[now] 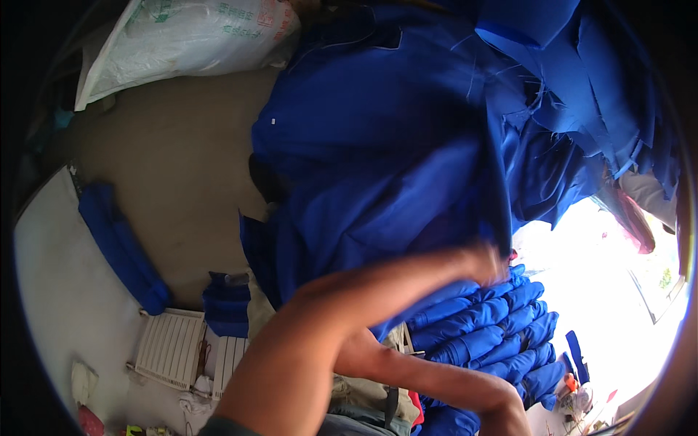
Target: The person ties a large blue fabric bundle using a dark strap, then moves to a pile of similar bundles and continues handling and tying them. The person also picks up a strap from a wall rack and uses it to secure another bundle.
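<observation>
My left hand [489,264], blurred, is at the lower right edge of a large blue fabric garment [376,180]; whether it grips the cloth cannot be told. My left forearm crosses in front of the garment's lower part. My right forearm reaches leftward beneath it, and my right hand is hidden behind the left arm. The garment spreads in loose folds and has a small white mark near its left edge and thin light piping at the top.
Folded blue garments [491,327] are stacked at lower right. Blue cloth pieces with frayed edges [578,82] hang at upper right. A white woven sack [202,43] lies at upper left. A blue roll [122,245] and a white radiator [170,349] are at left.
</observation>
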The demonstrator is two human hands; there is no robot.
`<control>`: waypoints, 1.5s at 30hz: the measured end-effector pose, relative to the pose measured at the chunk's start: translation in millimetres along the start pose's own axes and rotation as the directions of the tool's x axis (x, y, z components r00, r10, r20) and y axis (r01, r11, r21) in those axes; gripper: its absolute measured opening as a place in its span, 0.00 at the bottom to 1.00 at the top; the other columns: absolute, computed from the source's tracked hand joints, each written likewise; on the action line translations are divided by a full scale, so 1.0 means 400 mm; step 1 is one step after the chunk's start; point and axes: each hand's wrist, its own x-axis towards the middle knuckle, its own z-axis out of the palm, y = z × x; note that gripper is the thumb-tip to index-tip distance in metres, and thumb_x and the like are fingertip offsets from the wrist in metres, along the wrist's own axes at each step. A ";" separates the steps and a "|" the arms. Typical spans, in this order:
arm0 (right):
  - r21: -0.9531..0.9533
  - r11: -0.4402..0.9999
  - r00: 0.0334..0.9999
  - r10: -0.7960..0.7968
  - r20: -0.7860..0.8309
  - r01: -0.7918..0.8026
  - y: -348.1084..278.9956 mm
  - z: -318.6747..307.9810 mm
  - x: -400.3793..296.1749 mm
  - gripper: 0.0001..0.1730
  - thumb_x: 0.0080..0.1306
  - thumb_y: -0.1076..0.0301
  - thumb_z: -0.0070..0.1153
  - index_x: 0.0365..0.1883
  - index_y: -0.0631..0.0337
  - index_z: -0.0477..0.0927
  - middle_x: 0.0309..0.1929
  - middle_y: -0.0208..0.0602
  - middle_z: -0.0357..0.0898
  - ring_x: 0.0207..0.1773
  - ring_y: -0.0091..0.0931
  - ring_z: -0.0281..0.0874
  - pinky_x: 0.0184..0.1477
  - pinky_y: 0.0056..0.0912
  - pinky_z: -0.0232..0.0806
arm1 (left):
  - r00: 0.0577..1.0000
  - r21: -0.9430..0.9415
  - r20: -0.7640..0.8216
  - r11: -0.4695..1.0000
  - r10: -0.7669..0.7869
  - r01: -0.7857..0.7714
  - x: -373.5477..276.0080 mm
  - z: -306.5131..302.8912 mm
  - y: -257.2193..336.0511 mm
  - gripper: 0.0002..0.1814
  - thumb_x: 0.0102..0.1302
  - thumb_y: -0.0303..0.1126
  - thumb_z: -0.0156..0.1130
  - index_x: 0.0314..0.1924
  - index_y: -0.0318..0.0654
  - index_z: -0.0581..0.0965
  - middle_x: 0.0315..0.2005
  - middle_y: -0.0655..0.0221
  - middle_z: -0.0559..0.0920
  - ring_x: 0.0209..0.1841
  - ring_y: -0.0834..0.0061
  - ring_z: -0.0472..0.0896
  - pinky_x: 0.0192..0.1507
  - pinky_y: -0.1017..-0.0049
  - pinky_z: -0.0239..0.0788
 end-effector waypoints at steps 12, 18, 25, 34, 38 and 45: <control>-0.330 0.940 0.995 0.056 -0.087 -0.081 0.175 0.056 -0.203 0.12 0.62 0.66 0.64 0.40 0.59 0.75 0.31 0.36 0.77 0.34 0.35 0.84 0.30 0.38 0.76 | 0.156 -0.065 -0.948 0.647 -0.279 0.760 -0.738 -0.223 -0.405 0.13 0.74 0.28 0.55 0.53 0.31 0.80 0.46 0.46 0.81 0.54 0.43 0.78 0.58 0.52 0.71; -0.325 0.942 0.996 0.075 -0.038 -0.084 0.178 0.091 -0.231 0.12 0.61 0.67 0.63 0.39 0.59 0.75 0.32 0.36 0.77 0.34 0.35 0.82 0.33 0.39 0.76 | -0.017 -0.742 -0.522 0.444 -0.853 0.502 -0.848 -0.116 -0.726 0.17 0.72 0.36 0.63 0.54 0.33 0.83 0.43 0.49 0.87 0.50 0.52 0.86 0.53 0.57 0.74; -0.356 0.931 0.996 0.064 -0.056 -0.080 0.239 -0.006 -0.347 0.15 0.52 0.69 0.63 0.38 0.59 0.76 0.32 0.37 0.78 0.35 0.38 0.82 0.37 0.42 0.76 | -0.007 -0.749 -0.522 0.454 -0.853 0.483 -1.115 -0.049 -0.568 0.16 0.66 0.26 0.62 0.53 0.34 0.84 0.52 0.54 0.86 0.60 0.59 0.81 0.62 0.64 0.72; -0.384 0.923 0.997 0.060 0.051 -0.036 0.262 0.013 -0.195 0.13 0.59 0.68 0.63 0.41 0.59 0.76 0.33 0.36 0.80 0.36 0.37 0.83 0.34 0.41 0.76 | 0.661 0.428 -0.746 0.702 -0.082 0.570 -0.845 -0.221 -0.344 0.24 0.75 0.37 0.58 0.68 0.39 0.76 0.69 0.51 0.74 0.74 0.47 0.67 0.77 0.48 0.54; -0.402 0.910 0.994 0.113 0.008 -0.100 0.271 0.021 -0.161 0.09 0.64 0.65 0.63 0.37 0.58 0.76 0.30 0.37 0.80 0.31 0.39 0.83 0.31 0.42 0.75 | 0.510 -0.055 -0.311 0.551 -0.802 0.833 -0.966 -0.097 -0.631 0.22 0.77 0.40 0.56 0.61 0.31 0.78 0.55 0.42 0.83 0.65 0.45 0.77 0.68 0.54 0.67; -0.390 0.912 0.991 0.134 -0.009 -0.127 0.309 0.055 -0.131 0.14 0.70 0.60 0.64 0.32 0.58 0.76 0.27 0.38 0.80 0.30 0.39 0.84 0.29 0.42 0.75 | -0.028 -0.025 -1.000 0.517 -0.003 0.855 -0.904 -0.627 -0.783 0.26 0.75 0.42 0.63 0.58 0.23 0.78 0.48 0.46 0.85 0.54 0.46 0.83 0.55 0.55 0.75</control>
